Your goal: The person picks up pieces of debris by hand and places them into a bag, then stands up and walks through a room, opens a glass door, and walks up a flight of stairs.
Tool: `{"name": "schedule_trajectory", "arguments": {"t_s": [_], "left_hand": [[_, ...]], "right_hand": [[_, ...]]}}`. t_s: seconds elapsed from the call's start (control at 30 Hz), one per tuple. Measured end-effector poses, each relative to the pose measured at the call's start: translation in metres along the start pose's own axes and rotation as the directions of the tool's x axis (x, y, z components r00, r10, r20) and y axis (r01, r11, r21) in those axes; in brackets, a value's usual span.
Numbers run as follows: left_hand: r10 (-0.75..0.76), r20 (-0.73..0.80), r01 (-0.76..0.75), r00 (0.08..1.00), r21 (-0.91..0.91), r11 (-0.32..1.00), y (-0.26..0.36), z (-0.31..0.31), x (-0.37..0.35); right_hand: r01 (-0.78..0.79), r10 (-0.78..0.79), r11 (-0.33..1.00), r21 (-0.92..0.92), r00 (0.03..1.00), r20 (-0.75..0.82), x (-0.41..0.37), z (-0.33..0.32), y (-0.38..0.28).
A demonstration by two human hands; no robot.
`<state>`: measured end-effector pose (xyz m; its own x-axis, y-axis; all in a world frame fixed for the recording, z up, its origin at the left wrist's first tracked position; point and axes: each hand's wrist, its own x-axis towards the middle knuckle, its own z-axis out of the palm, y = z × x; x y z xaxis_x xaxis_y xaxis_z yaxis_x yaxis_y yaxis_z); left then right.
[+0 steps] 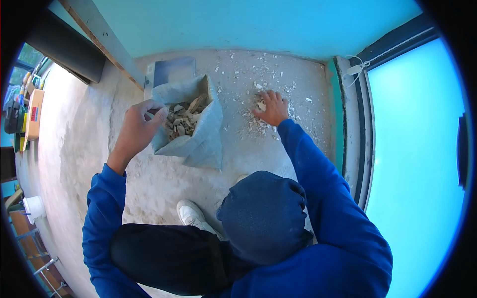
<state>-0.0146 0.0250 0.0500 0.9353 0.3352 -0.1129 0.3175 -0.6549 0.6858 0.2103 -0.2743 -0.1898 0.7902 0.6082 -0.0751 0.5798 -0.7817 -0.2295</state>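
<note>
A pale woven sack (pixel 206 136) stands with its mouth wide on the concrete floor, holding broken rubble pieces (pixel 184 118). My left hand (pixel 139 128) is at the sack's left rim, fingers curled and thumb pressed toward them; what they grip, if anything, is hidden. To the right of the sack, my right hand (pixel 273 108) reaches down to the floor with its fingers spread, over a scatter of white and grey fragments (pixel 257 126). A pale chip shows beside its fingers.
Behind the sack lies a flat grey-blue panel (pixel 175 71). A board (pixel 102 42) leans at upper left. Boxes (pixel 34 114) and a white bucket (pixel 34 208) stand far left. A white cable (pixel 355 70) hangs by the door frame. My white shoe (pixel 191 213) is below.
</note>
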Motion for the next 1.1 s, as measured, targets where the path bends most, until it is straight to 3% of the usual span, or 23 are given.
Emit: {"name": "schedule_trajectory", "arguments": {"t_s": [0.07,0.2,0.4,0.5,0.6,0.9,1.0,1.1], "left_hand": [[0.015,-0.005,-0.015,1.0,0.0,1.0,-0.004,0.002,0.001],[0.083,-0.006,-0.083,0.997,0.007,0.997,-0.011,0.007,0.003],[0.087,-0.043,-0.086,0.995,0.034,0.996,-0.015,0.001,0.0],[0.042,-0.053,-0.042,0.998,-0.001,0.999,-0.012,0.0,-0.001],[0.023,-0.035,-0.024,0.999,-0.006,1.0,-0.009,0.002,0.0],[0.009,-0.015,-0.01,1.0,-0.02,1.0,-0.011,0.001,-0.002],[0.007,-0.034,-0.007,0.999,0.005,1.0,-0.009,0.0,-0.001],[0.008,-0.056,-0.007,0.998,0.019,1.0,-0.009,0.0,-0.001]], "right_hand": [[0.093,-0.088,0.994,-0.064,0.994,0.069,-0.021,-0.014,-0.01],[0.158,-0.158,0.983,-0.092,0.987,0.011,-0.03,-0.005,-0.005],[0.251,-0.246,0.966,-0.058,0.966,0.074,-0.035,-0.011,-0.001],[0.339,-0.346,0.934,-0.115,0.937,-0.048,-0.039,-0.005,0.005],[0.346,-0.345,0.938,-0.023,0.938,0.02,-0.041,-0.003,0.013],[0.377,-0.376,0.926,0.001,0.926,-0.031,-0.044,0.014,0.036],[0.372,-0.361,0.922,0.107,0.926,-0.109,-0.036,0.018,0.042],[0.253,-0.236,0.947,0.198,0.966,-0.105,-0.031,0.011,0.041]]}}
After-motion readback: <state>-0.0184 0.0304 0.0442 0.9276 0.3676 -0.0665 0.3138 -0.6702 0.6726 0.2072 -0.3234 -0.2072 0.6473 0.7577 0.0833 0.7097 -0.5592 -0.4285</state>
